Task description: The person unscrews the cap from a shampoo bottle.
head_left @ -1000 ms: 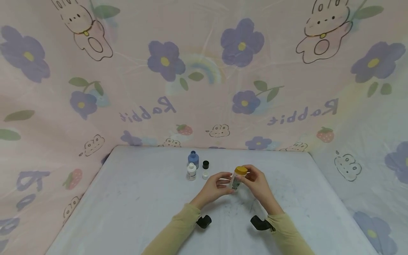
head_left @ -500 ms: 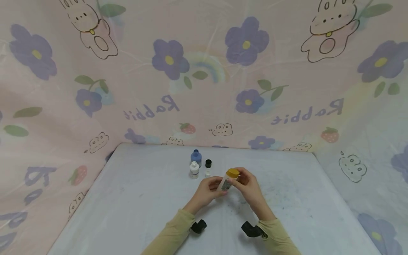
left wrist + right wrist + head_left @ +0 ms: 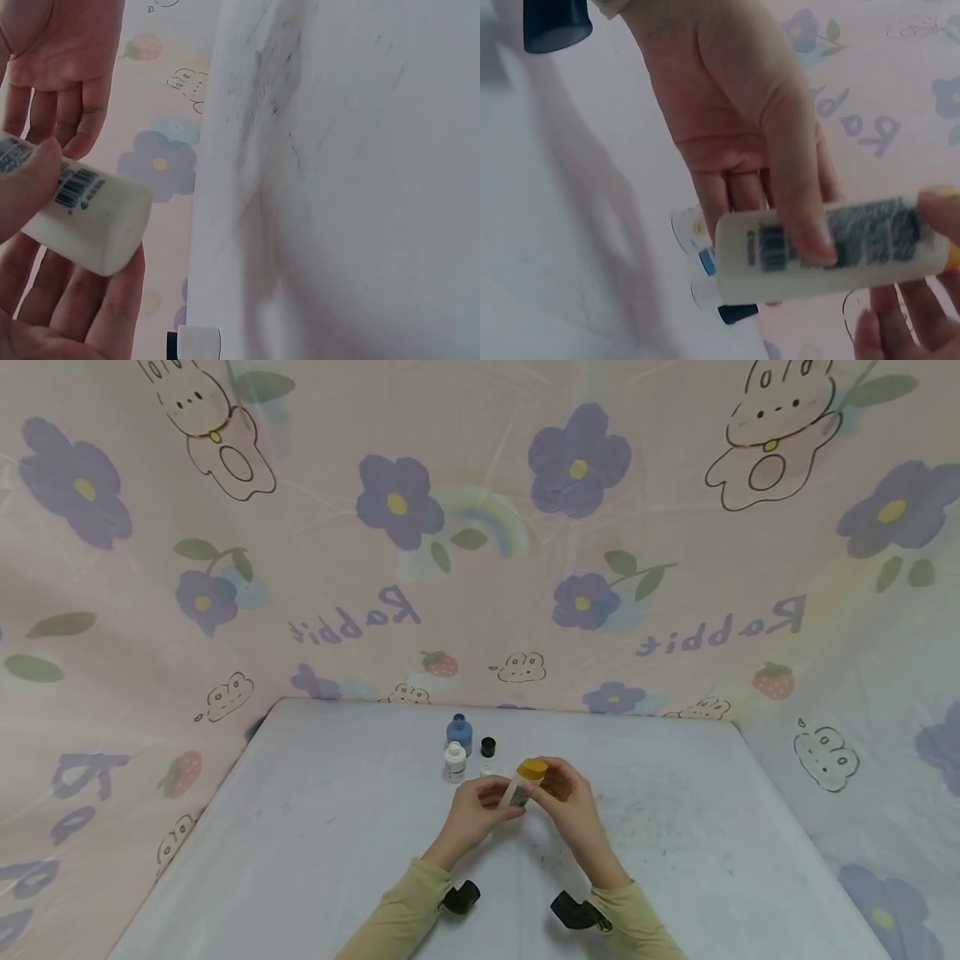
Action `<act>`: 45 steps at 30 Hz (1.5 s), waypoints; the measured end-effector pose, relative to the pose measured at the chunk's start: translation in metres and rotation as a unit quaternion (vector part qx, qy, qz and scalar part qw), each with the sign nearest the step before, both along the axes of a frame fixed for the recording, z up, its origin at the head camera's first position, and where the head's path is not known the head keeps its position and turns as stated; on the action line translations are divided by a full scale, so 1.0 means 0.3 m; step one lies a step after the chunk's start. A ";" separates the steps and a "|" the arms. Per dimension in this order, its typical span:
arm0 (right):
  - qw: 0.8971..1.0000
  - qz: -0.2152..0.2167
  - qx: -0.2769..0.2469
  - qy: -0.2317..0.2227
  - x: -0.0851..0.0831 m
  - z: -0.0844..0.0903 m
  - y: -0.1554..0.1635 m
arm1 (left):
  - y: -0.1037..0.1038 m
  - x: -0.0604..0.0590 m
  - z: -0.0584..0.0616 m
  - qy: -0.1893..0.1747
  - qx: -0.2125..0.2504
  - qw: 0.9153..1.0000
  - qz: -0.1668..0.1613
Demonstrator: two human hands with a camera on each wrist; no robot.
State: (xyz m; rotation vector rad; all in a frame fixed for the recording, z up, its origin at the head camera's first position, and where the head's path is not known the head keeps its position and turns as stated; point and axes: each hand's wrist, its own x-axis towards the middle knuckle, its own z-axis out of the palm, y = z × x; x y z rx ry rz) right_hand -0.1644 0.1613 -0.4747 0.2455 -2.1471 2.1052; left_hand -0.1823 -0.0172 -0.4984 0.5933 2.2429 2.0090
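From the head camera, your left hand (image 3: 476,806) and right hand (image 3: 564,802) meet above the white table (image 3: 315,852), both wrapped around one small white bottle (image 3: 517,791) with a yellow cap (image 3: 533,768). The bottle is tilted, its cap leaning up and to the right. Your left fingers curl around its lower body; your right fingers close around the top, at the cap. Just behind the bottle, toward the flowered cloth (image 3: 480,527), stand a blue bottle (image 3: 459,732), a smaller white bottle (image 3: 453,762) in front of it, and a little black-capped vial (image 3: 488,747) beside them.

From the left wrist camera, your left thumb (image 3: 26,184) presses on the bottle's barcode label while the fingers (image 3: 82,307) cup its flat bottom end (image 3: 112,225) from below. Your right palm (image 3: 56,52) sits just beyond the bottle.

From the right wrist camera, the bottle (image 3: 840,251) lies sideways, your left thumb (image 3: 799,202) pressed across its printed label, the fingertips (image 3: 889,334) of your right hand curled around its right end. The other small bottles (image 3: 697,240) show past the held bottle's left end.
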 end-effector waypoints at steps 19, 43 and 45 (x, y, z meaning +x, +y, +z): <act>0.987 -0.159 -0.006 0.013 0.056 0.074 -0.137 | -0.028 -0.006 -0.065 0.015 0.033 0.996 0.087; 0.976 -0.218 0.016 0.014 0.065 0.089 -0.169 | -0.014 0.001 -0.072 0.031 0.014 0.993 0.117; 0.976 -0.214 0.019 0.012 0.066 0.088 -0.168 | -0.014 0.002 -0.071 0.030 0.007 0.992 0.119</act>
